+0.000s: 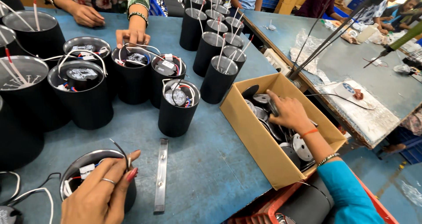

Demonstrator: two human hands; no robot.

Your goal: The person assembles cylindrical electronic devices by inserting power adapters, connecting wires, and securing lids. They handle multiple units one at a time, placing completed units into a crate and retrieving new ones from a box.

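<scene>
My left hand (102, 192) rests on the rim of a black cylinder housing (77, 171) at the near left, fingers pinching its wires. My right hand (288, 113) reaches into an open cardboard box (259, 138) of round metal discs (301, 147) and grips one dark disc between the fingers. A flat metal strip (161, 175) lies on the blue table between the housing and the box.
Several black cylinder housings with wired parts (177, 107) stand across the blue table (206, 162); narrower ones (218, 80) stand behind. Another person's hands (132, 36) touch a housing at the far side. A red crate (281, 204) sits below the box. More people work at the right table.
</scene>
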